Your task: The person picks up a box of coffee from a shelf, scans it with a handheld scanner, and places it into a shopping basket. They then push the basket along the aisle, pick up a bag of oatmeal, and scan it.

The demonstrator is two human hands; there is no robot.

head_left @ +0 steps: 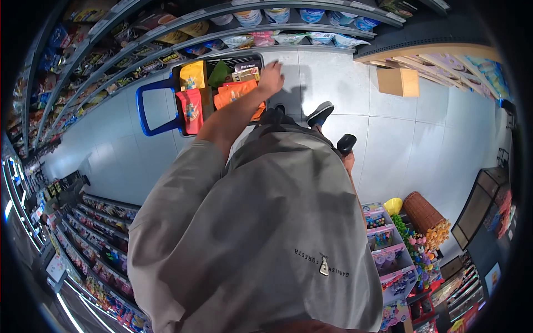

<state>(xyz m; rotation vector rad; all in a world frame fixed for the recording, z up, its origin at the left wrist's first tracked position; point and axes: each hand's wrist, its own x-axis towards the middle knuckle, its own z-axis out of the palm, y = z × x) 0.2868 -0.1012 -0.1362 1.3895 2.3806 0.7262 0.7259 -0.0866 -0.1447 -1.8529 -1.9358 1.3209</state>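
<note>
My left hand [271,79] is over the right end of a black basket [179,72] with a blue handle [145,114]. Its fingers are slightly apart and nothing shows in them. In the basket lie a yellow pouch [192,75], a red pouch [191,111], orange pouches [236,93], a green item [220,74] and a dark pack [246,72]. At the right side of my body, my right hand [349,161] is closed on a black rounded object [346,144]; most of this hand is hidden by the grey shirt.
Shelves with packets and tubs [277,15] run along the top and left. A cardboard box [398,82] sits on the tiled floor [388,133]. Lower right are a display stand [391,255] and a wicker basket [424,212]. More shelves [105,233] stand lower left.
</note>
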